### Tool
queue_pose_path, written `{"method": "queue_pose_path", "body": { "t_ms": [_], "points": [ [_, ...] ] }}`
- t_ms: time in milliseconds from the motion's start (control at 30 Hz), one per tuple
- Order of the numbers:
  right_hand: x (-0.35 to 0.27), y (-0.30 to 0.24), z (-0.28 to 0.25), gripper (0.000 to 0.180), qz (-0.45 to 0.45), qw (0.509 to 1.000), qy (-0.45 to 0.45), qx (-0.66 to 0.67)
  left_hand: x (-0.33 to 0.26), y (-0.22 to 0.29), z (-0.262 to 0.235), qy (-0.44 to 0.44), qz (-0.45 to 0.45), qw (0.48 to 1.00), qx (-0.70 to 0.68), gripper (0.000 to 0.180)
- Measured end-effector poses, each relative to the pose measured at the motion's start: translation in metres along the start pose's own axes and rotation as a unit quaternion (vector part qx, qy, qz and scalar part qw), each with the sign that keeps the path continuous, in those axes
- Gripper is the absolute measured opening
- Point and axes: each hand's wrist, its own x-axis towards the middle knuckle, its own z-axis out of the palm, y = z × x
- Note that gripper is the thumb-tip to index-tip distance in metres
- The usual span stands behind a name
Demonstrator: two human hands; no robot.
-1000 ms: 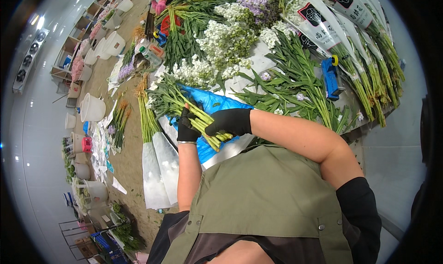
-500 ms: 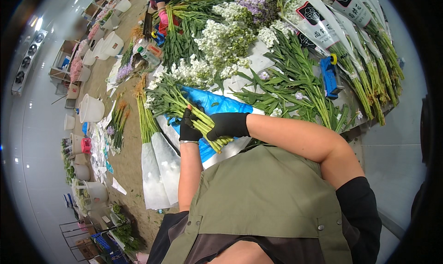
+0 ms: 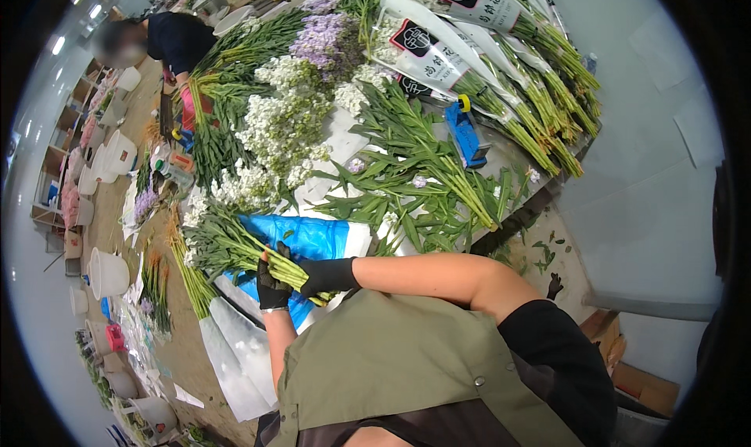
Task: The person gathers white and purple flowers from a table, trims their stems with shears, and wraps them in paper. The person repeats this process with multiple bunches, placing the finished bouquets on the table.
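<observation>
Both hands, in black fingerless gloves, are closed round a bunch of white stock flowers point(image 3: 223, 244) above the near edge of the table. My left hand point(image 3: 274, 284) grips the stems from the left, with its thumb up along them. My right hand point(image 3: 327, 276) wraps the lower stems close to the cut ends. The leafy part points to the far left, where white blooms show. Under the bunch lies a blue plastic sheet point(image 3: 317, 236) on white paper. To the right are loose leafy stems point(image 3: 446, 177) with a few pale blooms.
White blooms point(image 3: 285, 122) and lilac blooms point(image 3: 328, 40) are heaped beyond. A blue tape dispenser point(image 3: 467, 136) stands at the right, near sleeved bouquets point(image 3: 501, 79). Another paper-wrapped bunch point(image 3: 231, 353) lies at my left. A co-worker point(image 3: 180, 44) handles stems at the far left; white buckets point(image 3: 108, 273) line the floor.
The whole view has swung to the right, so the table and hands sit farther left in the picture. More of the co-worker shows. Both hands keep hold of the bunch.
</observation>
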Motion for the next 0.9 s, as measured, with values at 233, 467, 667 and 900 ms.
{"method": "queue_pose_path", "body": {
  "t_ms": [233,467,667,900],
  "points": [
    [-0.045,0.037,-0.053,0.038,-0.061,0.908,0.204,-0.36,0.019,-0.02,-0.037,-0.018,0.001,0.999,-0.04,0.023],
    [-0.231,0.127,-0.18,0.021,0.045,0.539,0.7,-0.467,0.025,-0.049,-0.06,0.031,-0.033,0.99,-0.135,0.023],
    [-0.251,0.13,-0.182,0.03,0.251,0.494,0.607,-0.57,0.02,-0.061,-0.019,0.138,-0.024,0.989,-0.053,0.03],
    [-0.246,0.118,-0.201,0.019,0.284,0.543,0.627,-0.482,0.033,-0.066,-0.047,0.08,-0.009,0.994,-0.07,0.029]
  ]
}}
